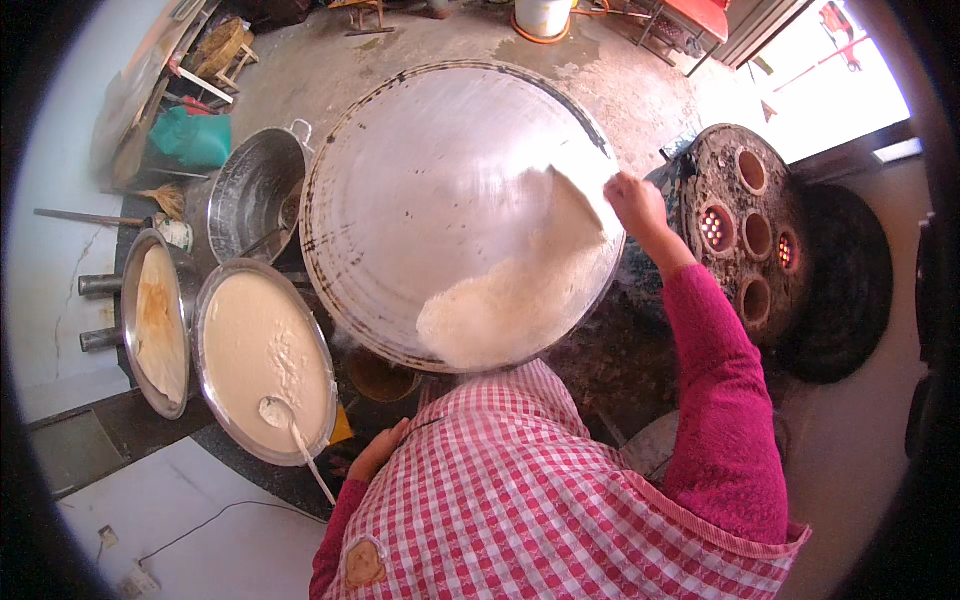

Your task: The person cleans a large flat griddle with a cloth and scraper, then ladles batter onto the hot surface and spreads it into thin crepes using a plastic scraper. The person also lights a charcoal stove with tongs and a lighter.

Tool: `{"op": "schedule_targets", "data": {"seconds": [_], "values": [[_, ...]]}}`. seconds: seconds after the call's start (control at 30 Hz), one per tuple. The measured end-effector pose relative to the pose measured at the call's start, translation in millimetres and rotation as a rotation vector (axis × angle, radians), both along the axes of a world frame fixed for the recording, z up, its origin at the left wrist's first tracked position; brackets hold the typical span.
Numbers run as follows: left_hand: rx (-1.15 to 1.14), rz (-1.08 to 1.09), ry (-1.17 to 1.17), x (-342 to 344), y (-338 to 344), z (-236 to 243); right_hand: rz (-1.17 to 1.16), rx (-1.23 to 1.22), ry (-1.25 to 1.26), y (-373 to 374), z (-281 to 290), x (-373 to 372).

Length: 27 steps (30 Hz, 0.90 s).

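A patch of pale batter (500, 310) lies on the round metal griddle (410, 190), covering its near right part and running up along the right side in a thin band. At the top of that band stands a flat, pale spreader (580, 202), just inside the right rim. The right hand (634, 200) has its fingers closed around the spreader's outer end, the arm in a magenta sleeve (725, 400) reaching over the rim. The left hand (378, 450) is low beside the red checked apron (490, 450); whether its fingers grip anything I cannot tell. Left of the griddle, a wide bowl (203, 345) is filled with batter, a ladle (302, 450) leaning in it, its handle over the near rim. Beyond are a second bowl (187, 335) holding pale, browned sheets (158, 310) and a deep metal pot (240, 185). To the right stands a round stove (727, 187) with five holes, two glowing red.
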<state>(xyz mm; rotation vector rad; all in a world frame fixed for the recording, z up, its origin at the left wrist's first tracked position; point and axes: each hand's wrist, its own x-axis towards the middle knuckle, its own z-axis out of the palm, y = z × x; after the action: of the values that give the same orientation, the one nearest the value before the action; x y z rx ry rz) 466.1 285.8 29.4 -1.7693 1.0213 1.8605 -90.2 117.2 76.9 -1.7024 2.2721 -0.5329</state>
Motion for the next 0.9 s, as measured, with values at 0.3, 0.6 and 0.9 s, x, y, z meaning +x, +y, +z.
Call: {"op": "schedule_targets", "data": {"seconds": [0.3,0.6,0.9], "values": [[0.05,0.083,-0.051,-9,11,1,0.393,0.343,0.249,-22,-6,-71],[0.075,0.214,-0.002,-30,5,22,0.453,-0.1,-0.107,-110,-6,-45],[0.213,0.212,-0.064,-46,2,19,0.582,0.246,0.272,-117,7,-106]]}}
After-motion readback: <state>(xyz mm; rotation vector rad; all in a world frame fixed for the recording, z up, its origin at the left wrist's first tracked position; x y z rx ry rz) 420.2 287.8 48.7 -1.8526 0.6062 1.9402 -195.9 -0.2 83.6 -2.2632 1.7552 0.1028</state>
